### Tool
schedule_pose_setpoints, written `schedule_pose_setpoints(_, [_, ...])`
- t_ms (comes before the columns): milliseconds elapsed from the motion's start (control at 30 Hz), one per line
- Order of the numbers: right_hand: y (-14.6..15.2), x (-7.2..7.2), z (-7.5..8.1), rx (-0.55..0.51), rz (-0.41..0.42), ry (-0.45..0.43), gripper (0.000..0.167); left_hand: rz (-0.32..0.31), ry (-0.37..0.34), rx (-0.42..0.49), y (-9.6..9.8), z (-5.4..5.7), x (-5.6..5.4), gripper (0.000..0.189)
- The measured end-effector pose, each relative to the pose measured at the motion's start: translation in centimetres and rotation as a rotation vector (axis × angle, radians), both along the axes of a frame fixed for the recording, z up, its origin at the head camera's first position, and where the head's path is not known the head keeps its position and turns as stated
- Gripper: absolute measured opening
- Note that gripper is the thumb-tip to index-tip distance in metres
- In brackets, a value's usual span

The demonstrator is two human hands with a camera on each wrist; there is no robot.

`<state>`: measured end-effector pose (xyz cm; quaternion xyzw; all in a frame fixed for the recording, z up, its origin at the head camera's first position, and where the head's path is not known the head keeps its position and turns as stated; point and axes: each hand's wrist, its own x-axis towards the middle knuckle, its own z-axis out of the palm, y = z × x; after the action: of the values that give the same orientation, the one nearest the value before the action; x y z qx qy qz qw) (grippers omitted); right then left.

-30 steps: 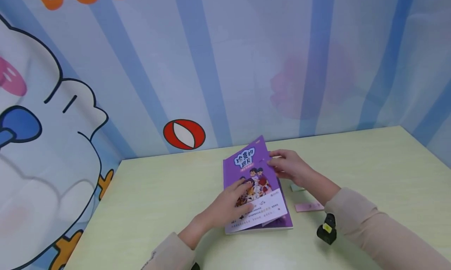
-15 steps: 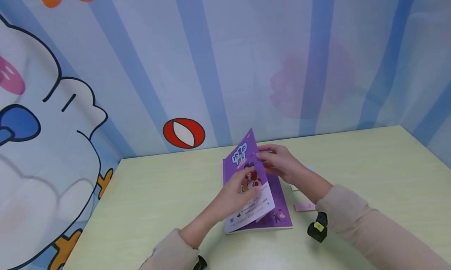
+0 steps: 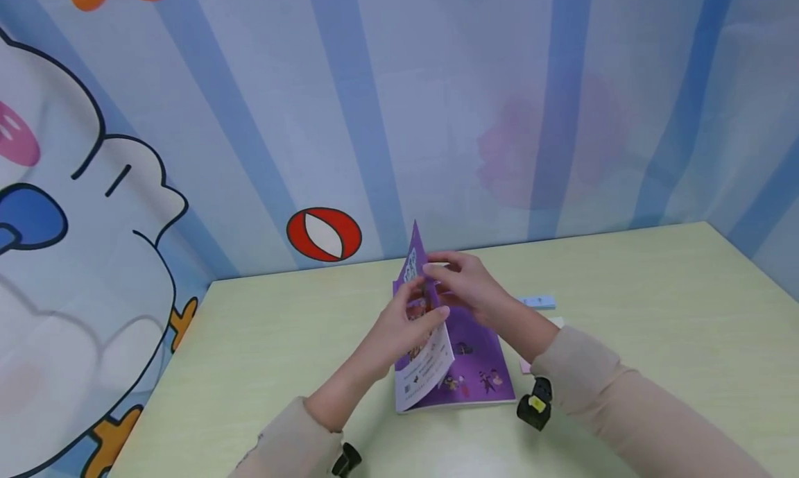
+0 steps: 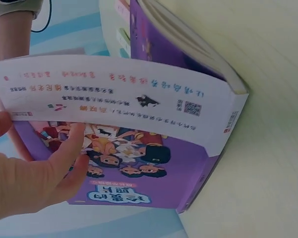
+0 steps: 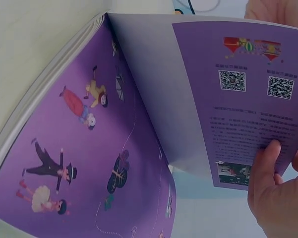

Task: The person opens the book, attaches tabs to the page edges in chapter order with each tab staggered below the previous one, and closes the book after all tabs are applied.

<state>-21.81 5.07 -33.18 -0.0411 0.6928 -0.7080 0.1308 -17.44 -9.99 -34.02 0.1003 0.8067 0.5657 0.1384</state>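
Observation:
A purple book (image 3: 480,360) with cartoon figures lies on the table, its front cover (image 4: 188,168) lifted and standing nearly upright. My right hand (image 3: 471,287) pinches the cover's free edge near the top; in the right wrist view its fingers (image 5: 266,158) lie on the inner flap (image 5: 248,114), which has QR codes. My left hand (image 3: 399,332) touches the outer face of the cover with fairly straight fingers, thumb near the free edge. A white printed band (image 4: 119,94) wraps the lower cover. Inside, a purple page (image 5: 89,148) with cartoon dancers shows.
Right of the book lie small flat pieces: a blue one (image 3: 538,302), a white one (image 3: 557,321) and a pink one (image 3: 525,367), partly behind the right forearm. The pale table (image 3: 281,346) meets a printed curtain (image 3: 437,117) at its back edge.
The cover has swung up and leftward from a low tilt to nearly upright, baring the page beneath. My right hand has moved left with it; my left hand has shifted slightly left and up.

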Motion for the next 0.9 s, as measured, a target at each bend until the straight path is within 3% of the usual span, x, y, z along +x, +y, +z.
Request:
schedule_pose_setpoints(367, [-1.4, 0.6, -0.8, -0.027, 0.086, 0.039, 0.047, -0.039, -0.054, 0.202, -2.1, 0.9, -0.2, 0.063])
schedule_pose_setpoints(633, [-2.8, 1.5, -2.2, 0.047, 0.125, 0.103, 0.045, 0.018, -0.072, 0.240, -3.9, 1.3, 0.2, 0.059])
schedule_pose_setpoints(900, [-4.7, 2.6, -3.8, 0.145, 0.246, 0.148, 0.049, 0.076, -0.089, 0.214, -6.8, 1.6, 0.5, 0.052])
